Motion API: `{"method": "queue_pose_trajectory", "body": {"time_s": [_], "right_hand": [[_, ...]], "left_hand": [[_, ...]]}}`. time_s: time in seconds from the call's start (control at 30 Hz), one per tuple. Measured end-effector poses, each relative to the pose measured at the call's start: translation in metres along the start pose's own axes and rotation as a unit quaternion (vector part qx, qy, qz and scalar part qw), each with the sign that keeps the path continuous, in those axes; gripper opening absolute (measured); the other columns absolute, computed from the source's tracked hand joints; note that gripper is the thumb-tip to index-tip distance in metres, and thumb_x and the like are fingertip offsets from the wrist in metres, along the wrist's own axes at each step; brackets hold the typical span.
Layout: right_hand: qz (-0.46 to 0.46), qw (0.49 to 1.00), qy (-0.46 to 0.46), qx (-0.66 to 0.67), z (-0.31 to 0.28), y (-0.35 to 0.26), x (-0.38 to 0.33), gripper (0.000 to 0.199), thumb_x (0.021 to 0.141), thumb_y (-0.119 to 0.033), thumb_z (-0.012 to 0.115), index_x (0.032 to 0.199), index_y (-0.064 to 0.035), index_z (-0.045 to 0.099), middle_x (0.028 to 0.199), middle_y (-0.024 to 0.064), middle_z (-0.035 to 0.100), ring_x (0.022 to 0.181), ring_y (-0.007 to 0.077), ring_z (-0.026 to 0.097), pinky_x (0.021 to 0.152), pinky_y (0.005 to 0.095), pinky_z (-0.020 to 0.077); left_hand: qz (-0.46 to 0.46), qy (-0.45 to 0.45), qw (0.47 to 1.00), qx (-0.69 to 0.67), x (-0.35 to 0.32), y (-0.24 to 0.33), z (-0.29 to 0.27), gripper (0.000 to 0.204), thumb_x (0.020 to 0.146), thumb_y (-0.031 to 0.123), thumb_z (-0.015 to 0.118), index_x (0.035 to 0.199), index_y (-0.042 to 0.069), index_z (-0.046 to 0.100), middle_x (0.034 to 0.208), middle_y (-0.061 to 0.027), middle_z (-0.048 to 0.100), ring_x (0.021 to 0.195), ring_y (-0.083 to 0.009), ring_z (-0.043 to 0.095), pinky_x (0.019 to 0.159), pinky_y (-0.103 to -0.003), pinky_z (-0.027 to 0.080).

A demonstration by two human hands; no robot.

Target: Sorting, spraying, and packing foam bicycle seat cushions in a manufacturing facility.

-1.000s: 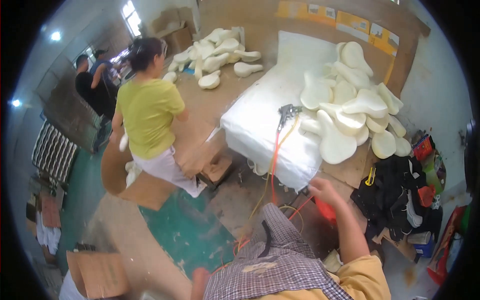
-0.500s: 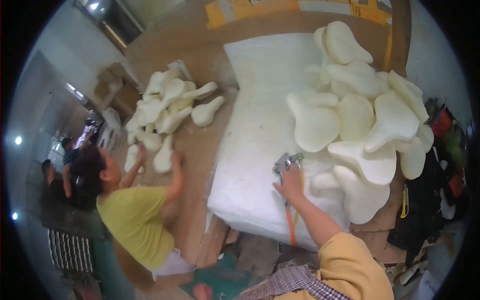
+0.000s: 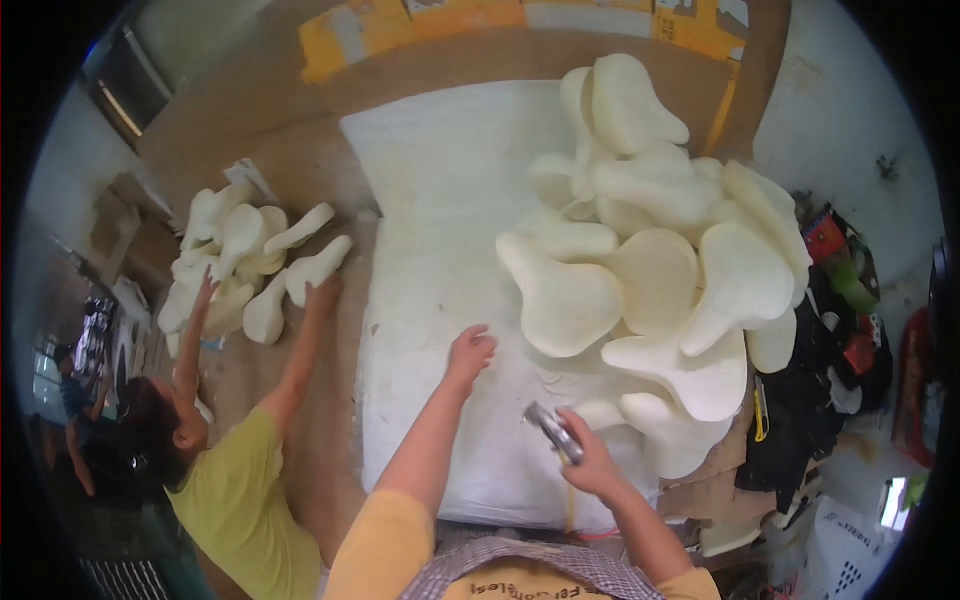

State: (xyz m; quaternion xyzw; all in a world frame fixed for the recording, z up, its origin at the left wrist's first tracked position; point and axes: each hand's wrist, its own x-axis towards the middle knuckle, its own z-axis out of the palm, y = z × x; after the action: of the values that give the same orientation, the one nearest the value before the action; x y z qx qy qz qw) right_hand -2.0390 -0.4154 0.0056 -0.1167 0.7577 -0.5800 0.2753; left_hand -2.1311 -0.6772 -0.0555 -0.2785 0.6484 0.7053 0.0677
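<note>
My right hand [image 3: 590, 455] is closed around a metal spray gun [image 3: 553, 432], held low over the white padded surface [image 3: 430, 260]. A yellow hose [image 3: 570, 508] runs down from beneath that hand. Farther forward and left, my left hand [image 3: 473, 357] hovers over the same surface with loosely bent fingers and nothing visible in it. Just right of both hands lies a heap of cream, saddle-shaped foam pads; the nearest are one foam pad [image 3: 570, 305] beyond the spray gun and another foam pad [image 3: 680, 435] beside my right hand.
At left, a person in a yellow-green shirt [image 3: 240, 490] reaches into a second pile of smaller foam pads [image 3: 240, 235] on the brown cardboard [image 3: 335, 400]. Dark cloth and a yellow-handled cutter [image 3: 761, 412] lie at the right edge. Taped cardboard [image 3: 450, 70] stands at the back.
My left hand has come into view over the white surface. My right hand has drawn the spray gun nearer and turned it. The view has shifted, and the other person now reaches farther into their pile.
</note>
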Motion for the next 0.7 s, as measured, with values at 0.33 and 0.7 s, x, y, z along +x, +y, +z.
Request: {"method": "queue_pose_trajectory", "body": {"time_s": [0.33, 0.7], "right_hand": [[0.036, 0.992, 0.116, 0.037, -0.026, -0.144, -0.156, 0.058, 0.076, -0.004, 0.068, 0.129, -0.0022, 0.042, 0.103, 0.0112, 0.061, 0.095, 0.0175, 0.057, 0.084, 0.0307, 0.0436], [-0.026, 0.993, 0.058, -0.099, 0.008, -0.172, -0.117, 0.049, 0.072, 0.001, 0.066, 0.12, -0.0009, 0.052, 0.091, 0.0107, 0.065, 0.075, 0.0132, 0.06, 0.07, 0.0268, 0.0474]], "left_hand": [[0.18, -0.062, 0.977, 0.096, 0.067, -0.033, 0.032, 0.045, 0.081, 0.012, 0.063, 0.123, 0.002, 0.051, 0.106, -0.0108, 0.062, 0.086, -0.0184, 0.062, 0.067, -0.031, 0.052], [-0.006, -0.041, 0.991, 0.129, -0.028, -0.017, -0.122, 0.031, 0.079, 0.021, 0.063, 0.102, 0.0, 0.064, 0.082, -0.0092, 0.066, 0.062, -0.0171, 0.062, 0.046, -0.028, 0.05]]}}
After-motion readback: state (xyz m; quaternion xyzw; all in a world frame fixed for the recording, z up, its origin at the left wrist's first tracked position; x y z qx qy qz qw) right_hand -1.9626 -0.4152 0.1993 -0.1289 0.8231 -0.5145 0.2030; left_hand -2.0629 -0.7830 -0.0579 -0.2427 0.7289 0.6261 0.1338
